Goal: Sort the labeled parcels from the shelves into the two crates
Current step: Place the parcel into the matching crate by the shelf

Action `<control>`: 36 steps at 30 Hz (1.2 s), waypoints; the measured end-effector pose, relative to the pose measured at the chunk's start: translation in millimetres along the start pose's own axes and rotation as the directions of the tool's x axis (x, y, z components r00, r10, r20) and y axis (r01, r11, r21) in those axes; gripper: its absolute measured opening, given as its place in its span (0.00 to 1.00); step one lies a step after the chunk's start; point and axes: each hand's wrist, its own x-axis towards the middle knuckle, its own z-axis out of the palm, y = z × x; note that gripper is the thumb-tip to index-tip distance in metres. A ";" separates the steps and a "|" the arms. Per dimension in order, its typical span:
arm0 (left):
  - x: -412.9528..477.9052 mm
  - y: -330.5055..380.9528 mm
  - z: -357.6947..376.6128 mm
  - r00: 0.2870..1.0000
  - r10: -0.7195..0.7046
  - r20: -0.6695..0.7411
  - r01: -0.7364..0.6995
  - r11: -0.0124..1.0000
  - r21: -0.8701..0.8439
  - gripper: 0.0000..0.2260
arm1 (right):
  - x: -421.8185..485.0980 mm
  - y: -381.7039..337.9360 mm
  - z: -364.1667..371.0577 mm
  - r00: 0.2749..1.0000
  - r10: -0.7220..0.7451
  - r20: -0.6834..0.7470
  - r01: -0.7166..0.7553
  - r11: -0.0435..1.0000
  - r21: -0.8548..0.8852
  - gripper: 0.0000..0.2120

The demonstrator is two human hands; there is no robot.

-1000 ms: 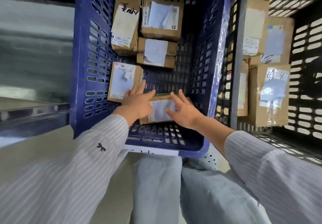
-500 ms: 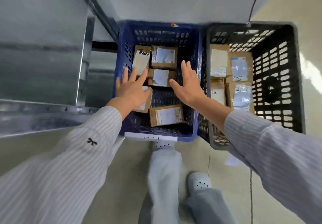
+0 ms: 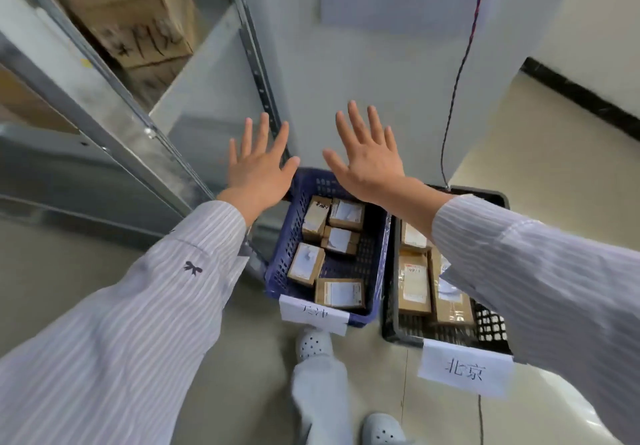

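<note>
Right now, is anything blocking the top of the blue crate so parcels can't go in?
Nothing visible covers the blue crate; its top is open. Five parcels lie on its floor, with bare floor along the right side.

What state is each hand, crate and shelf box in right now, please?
left hand: open, fingers spread, holding nothing.
right hand: open, fingers spread, holding nothing.
blue crate: on the floor, five parcels lying inside.
black crate: beside the blue one, parcels inside, partly hidden by the sleeve.
shelf carton: on the shelf, blurred.
</note>
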 end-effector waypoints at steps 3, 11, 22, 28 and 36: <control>-25.9 -3.2 -67.3 0.990 -0.022 -0.140 0.024 1.000 0.017 0.26 | -8.1 -32.9 -58.4 0.993 -0.047 -0.111 0.041 0.998 -0.057 0.30; -120.5 -74.7 -233.7 0.867 -0.097 -0.489 0.183 0.974 0.132 0.26 | -23.2 -162.2 -197.7 0.916 -0.280 -0.287 0.256 0.959 -0.118 0.31; -222.1 -247.0 -352.4 0.832 -0.305 -0.463 0.391 0.915 0.101 0.25 | -36.6 -383.9 -250.4 0.759 -0.614 -0.219 0.563 0.787 -0.254 0.32; -261.3 -354.6 -348.4 0.847 -0.352 -0.399 0.428 0.896 0.118 0.25 | -29.9 -495.3 -213.7 0.790 -0.606 -0.088 0.581 0.788 -0.203 0.33; -264.5 -453.1 -329.0 0.876 -0.355 -0.326 0.393 0.918 0.058 0.25 | -18.4 -586.3 -180.9 0.831 -0.555 -0.037 0.540 0.821 -0.184 0.33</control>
